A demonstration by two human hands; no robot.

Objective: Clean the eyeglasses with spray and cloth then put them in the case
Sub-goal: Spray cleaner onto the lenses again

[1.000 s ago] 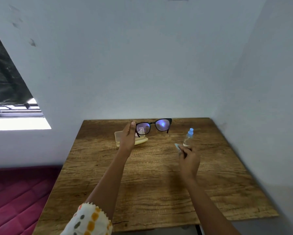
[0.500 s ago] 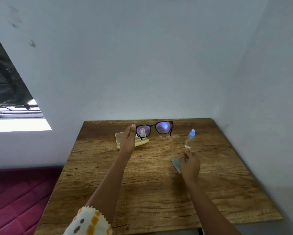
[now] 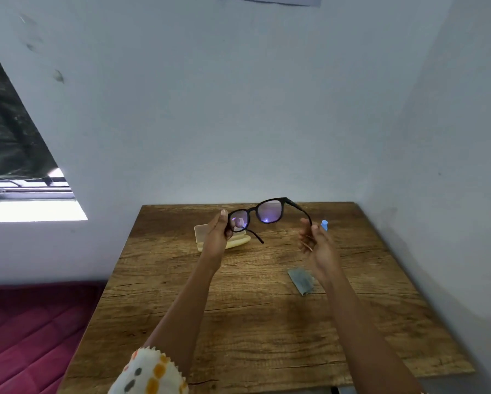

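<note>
Since 0.5 s ago the right hand (image 3: 317,245) has left the cloth (image 3: 301,280) lying on the desk (image 3: 238,322) and risen to the eyeglasses (image 3: 255,213). Left to right: open yellow case (image 3: 200,233) on the far desk; left hand (image 3: 217,237), grip clamped on the left lens rim; eyeglasses held above the desk, temples unfolded; right grip pinched on the right temple tip; spray bottle (image 3: 324,224) just behind that hand.

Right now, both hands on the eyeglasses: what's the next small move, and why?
Probably fold the temple inward with the right hand, which pinches its tip; the left hand grips the eyeglasses, the cloth lies aside, the case sits open.
</note>
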